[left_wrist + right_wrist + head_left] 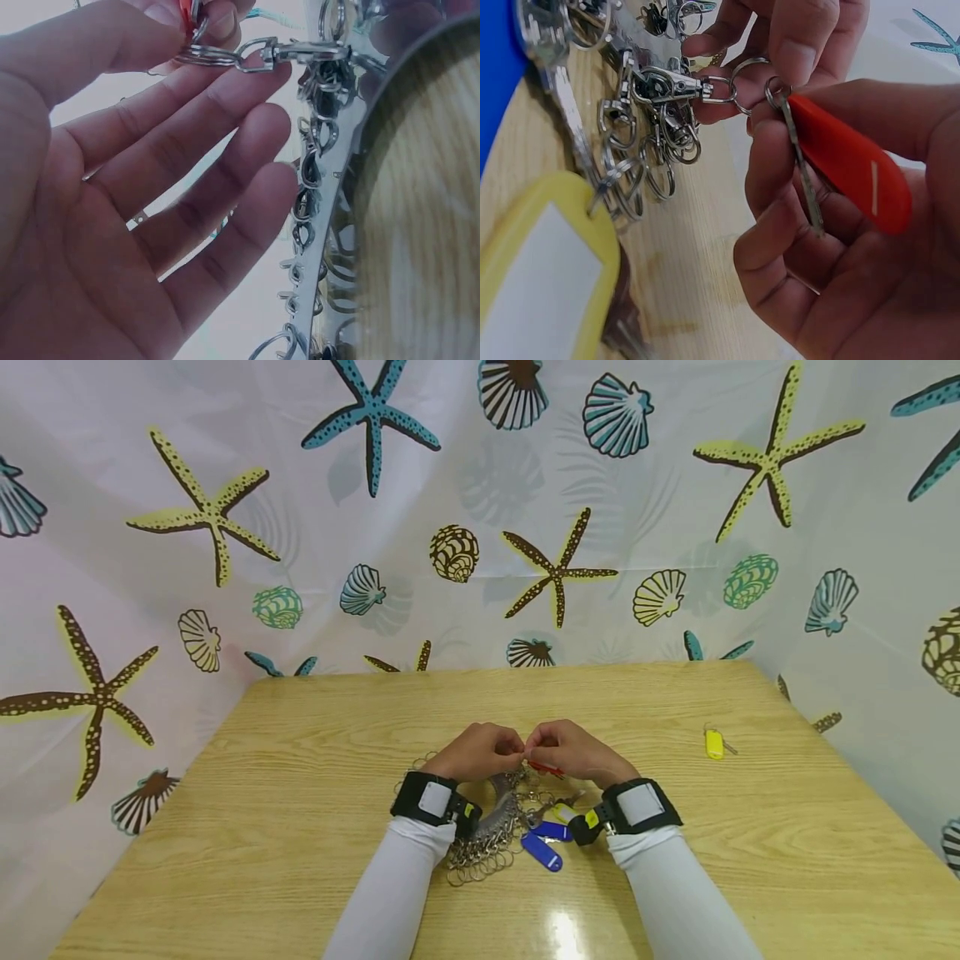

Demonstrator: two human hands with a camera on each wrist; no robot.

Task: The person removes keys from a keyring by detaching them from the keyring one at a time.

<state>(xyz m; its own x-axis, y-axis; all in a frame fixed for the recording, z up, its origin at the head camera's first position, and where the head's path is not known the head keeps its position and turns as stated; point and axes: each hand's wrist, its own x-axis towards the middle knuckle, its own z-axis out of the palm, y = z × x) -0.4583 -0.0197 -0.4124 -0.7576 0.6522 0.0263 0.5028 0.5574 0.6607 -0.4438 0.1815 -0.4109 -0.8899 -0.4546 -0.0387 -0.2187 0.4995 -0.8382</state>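
The right hand (840, 225) curls its fingers round a red key tag (851, 169) and its key, right of centre in the right wrist view. The left hand (127, 195) pinches a split ring (206, 52) at the top of its view, other fingers spread. That ring joins a swivel clasp (671, 84) on a metal keyring holder (495, 822), low centre of the head view on the table (300, 777). The tag looks light and stiff; the ring is small, slick and springy, best pinched at its edge

Glossy red plastic tag (851, 169), shiny metal rings (641, 150), smooth varnished wood-grain table (300, 760).
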